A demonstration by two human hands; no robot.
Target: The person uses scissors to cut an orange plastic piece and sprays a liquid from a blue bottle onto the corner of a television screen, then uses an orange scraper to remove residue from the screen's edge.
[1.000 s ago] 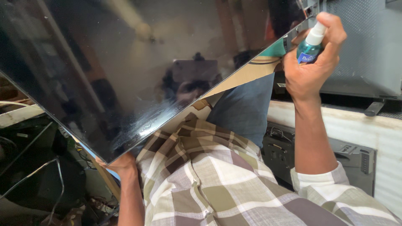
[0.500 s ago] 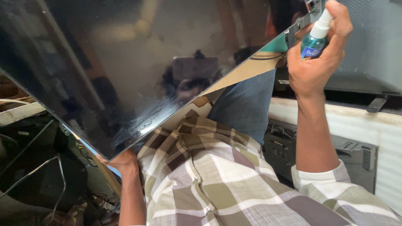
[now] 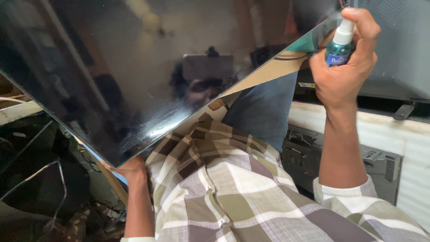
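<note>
A pale ledge runs at right; tangled cables fill the dark left floor.

Right hand raised, grip closed; left hand low (mostly hidden)

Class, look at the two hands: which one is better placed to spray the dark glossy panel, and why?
The right hand, probably: it grips the small spray bottle at the panel's upper corner, a finger over the nozzle. The left hand is busy propping the panel's lower edge.

We seem to be in an electronics repair workshop. Loose cables trail about — a grey device casing and another flat screen crowd close.
</note>
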